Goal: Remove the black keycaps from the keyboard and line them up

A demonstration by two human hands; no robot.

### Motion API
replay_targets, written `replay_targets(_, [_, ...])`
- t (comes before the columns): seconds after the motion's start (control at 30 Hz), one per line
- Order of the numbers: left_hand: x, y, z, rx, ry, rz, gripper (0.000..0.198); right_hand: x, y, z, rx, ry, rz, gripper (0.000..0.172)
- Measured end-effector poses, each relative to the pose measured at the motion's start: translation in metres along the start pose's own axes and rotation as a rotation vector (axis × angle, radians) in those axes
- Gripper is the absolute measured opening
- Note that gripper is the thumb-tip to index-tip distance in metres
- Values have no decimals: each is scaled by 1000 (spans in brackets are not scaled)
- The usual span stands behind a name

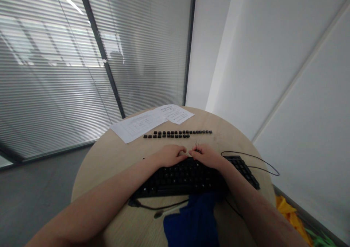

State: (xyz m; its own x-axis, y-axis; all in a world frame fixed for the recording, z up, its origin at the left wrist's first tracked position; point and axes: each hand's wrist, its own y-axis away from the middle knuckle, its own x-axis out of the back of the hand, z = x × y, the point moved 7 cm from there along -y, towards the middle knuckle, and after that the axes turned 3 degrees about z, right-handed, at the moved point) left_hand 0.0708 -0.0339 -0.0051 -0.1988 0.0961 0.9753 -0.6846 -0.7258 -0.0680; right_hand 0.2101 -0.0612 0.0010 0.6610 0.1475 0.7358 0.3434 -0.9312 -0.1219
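A black keyboard [175, 177] lies on the round table under my two hands, with its far row partly hidden by them. My left hand [172, 155] rests over its back edge, thumb and forefinger curled together at the tips; whatever may be between them is too small to make out. Close beside it, my right hand [206, 155] is closed on a thin wire keycap puller [197, 144], whose fine wires stick up above the fingers. Beyond the hands, several loose black keycaps [172, 134] are lined up in two rows on the tabletop.
Printed paper sheets [142, 124] lie at the table's [93, 170] far left. A black cable [264, 159] loops past the right edge. In front of the keyboard are a blue cloth [191, 223] and a small brush-like tool [158, 214]. A white wall [273, 57] stands right.
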Motion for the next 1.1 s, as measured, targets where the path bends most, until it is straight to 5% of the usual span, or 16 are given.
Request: replay_targets(1.1, [0,0,0,-10,31,8,45,0,-2,9,-63,-70,21,35])
